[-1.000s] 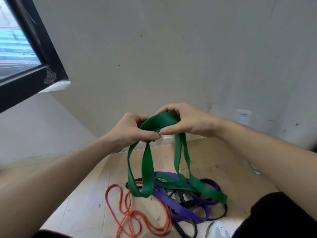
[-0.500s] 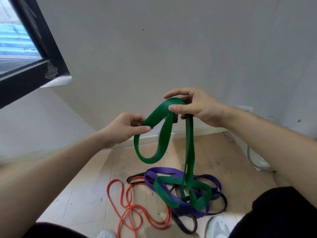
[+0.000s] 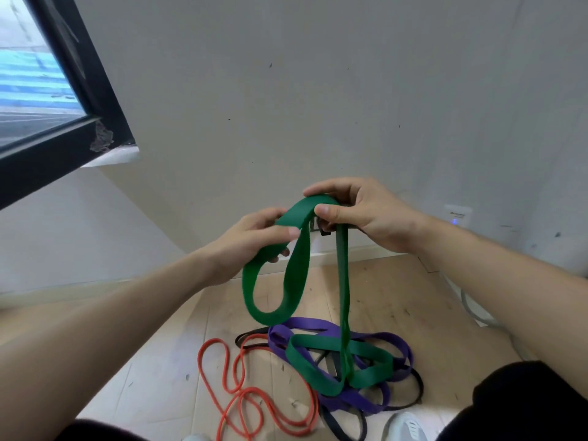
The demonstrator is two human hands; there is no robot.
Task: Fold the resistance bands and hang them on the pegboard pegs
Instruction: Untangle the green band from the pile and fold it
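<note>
Both the left hand [image 3: 251, 240] and right hand [image 3: 366, 214] pinch the raised green band [image 3: 296, 272] in curled fingers [image 3: 321, 187]; its loops on the floor [image 3: 165, 377], tangled among the purple band [image 3: 366, 405], may snag if pulled.

- The green band [image 3: 297, 268] looks like rubber: matt and smooth, faintly grainy on its broad face.
- The purple band [image 3: 305, 323] and the black band [image 3: 329, 423] look like the same flat, matt rubber.
- The orange band [image 3: 216, 340] is thinner and cord-like, rubbery, with a slight sheen.
- The floor [image 3: 159, 393] is pale wood-look planking, matt, scuffed and flecked with dark marks.
- The wall [image 3: 318, 90] is painted, matt, with small dark specks.
- The window frame [image 3: 47, 154] is dark and smooth, chipped rough at its corner.
- The cloth [image 3: 525, 405] at lower right is black and matt.
- The socket plate [image 3: 458, 214] looks like white plastic.
</note>
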